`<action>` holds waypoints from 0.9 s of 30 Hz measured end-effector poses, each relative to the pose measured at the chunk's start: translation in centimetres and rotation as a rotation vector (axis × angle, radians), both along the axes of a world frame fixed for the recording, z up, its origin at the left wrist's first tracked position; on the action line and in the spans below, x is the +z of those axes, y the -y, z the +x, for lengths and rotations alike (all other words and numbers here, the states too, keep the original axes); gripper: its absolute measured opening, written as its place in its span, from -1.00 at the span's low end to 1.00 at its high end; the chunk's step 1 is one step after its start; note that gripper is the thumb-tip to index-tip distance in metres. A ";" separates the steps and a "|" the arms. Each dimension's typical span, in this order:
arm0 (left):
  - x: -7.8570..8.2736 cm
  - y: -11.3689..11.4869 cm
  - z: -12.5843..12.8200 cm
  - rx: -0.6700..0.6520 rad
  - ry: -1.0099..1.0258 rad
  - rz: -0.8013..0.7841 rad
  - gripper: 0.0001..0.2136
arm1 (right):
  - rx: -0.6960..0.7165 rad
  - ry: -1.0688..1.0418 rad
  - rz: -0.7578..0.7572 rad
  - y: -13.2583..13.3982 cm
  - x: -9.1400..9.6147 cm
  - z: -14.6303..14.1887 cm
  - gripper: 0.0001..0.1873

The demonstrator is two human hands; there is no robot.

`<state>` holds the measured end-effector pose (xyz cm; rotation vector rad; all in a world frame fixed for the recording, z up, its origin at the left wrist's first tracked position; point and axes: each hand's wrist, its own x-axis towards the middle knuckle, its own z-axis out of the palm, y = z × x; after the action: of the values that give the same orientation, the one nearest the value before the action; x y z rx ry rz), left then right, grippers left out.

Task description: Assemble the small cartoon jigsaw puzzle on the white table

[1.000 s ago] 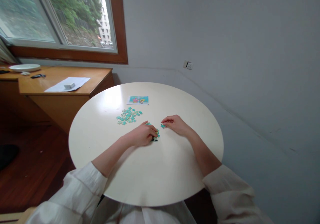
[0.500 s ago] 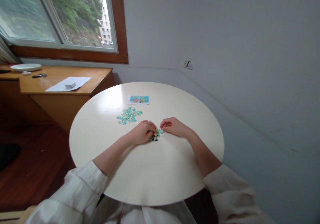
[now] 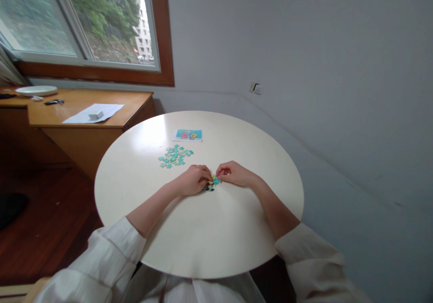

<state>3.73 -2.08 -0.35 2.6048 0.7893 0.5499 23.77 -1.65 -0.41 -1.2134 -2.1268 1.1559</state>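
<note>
A small patch of joined jigsaw pieces [image 3: 210, 186], yellow, teal and dark, lies on the white round table [image 3: 209, 231] between my hands. My left hand [image 3: 195, 179] rests at its left side with curled fingers pressed on the patch, covering part of it. My right hand [image 3: 233, 173] is at the upper right edge, thumb and forefinger pinched on a teal jigsaw piece [image 3: 217, 181] that touches the patch. Farther back on the left lies a loose heap of teal and pale green jigsaw pieces [image 3: 175, 156].
Behind the heap is a picture card [image 3: 188, 135] with cartoon figures. A wooden desk [image 3: 135, 107] stands at the left, bearing a paper sheet [image 3: 113, 109], a small white box [image 3: 96, 115] and a white plate [image 3: 37, 90]. A wall with a socket [image 3: 257, 89] is behind the table.
My right hand has shifted slightly left and down, bringing the teal piece closer against the patch. My left hand stays in place on the patch.
</note>
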 end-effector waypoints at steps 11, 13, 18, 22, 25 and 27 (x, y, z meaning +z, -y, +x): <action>0.0 0.1 -0.1 -0.013 0.010 -0.010 -0.64 | 0.005 -0.001 -0.007 0.0 0.1 0.1 -0.87; 0.0 0.1 -0.1 -0.011 0.011 -0.017 -0.64 | 0.006 0.006 -0.006 0.0 0.0 0.1 -0.87; 0.0 0.1 -0.1 0.007 -0.009 -0.035 -0.66 | 0.007 0.033 -0.006 -0.1 -0.1 0.1 -0.87; 0.1 0.1 -0.1 0.015 -0.023 -0.039 -0.66 | 0.001 0.076 -0.002 0.0 0.1 0.0 -0.87; 0.2 0.1 -0.1 0.014 -0.028 -0.036 -0.66 | -0.012 0.119 0.003 0.1 0.3 -0.1 -0.87; 0.2 0.1 -0.1 0.012 -0.030 -0.038 -0.66 | -0.028 0.148 0.014 0.3 0.5 -0.2 -0.88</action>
<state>3.66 -2.19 -0.16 2.5807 0.8174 0.4960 23.56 -1.91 0.10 -1.3565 -2.2133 1.0671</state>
